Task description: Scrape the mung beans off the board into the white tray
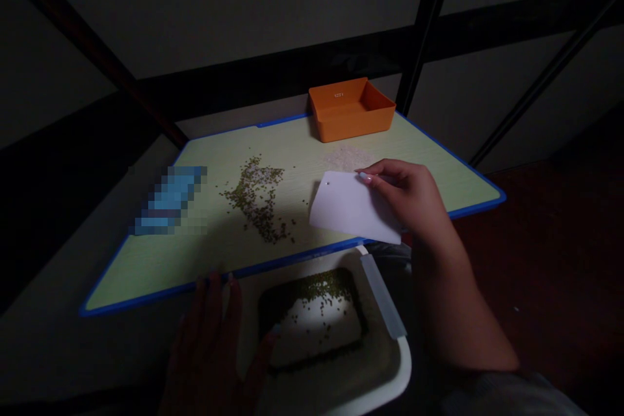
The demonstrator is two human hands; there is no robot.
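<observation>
A flat white plastic scraper card (351, 208) is clamped in the right hand (407, 198), right of centre, with the fingers pressed together on its upper edge; its lower corner overhangs the blue edge of a pale green rectangular board (160, 266). The left hand (209, 351) is seen dimly at the bottom of the frame, its fingers spread apart with the tips at the board's near edge, gripping nothing. Beside it, a white plastic tray (390, 364) holds green mung beans (312, 292). A scattered strip of green mung beans and white rice (256, 198) lies at centre, a small white rice pile (348, 157) above the card, and an orange rectangular bin (351, 114) at top centre.
</observation>
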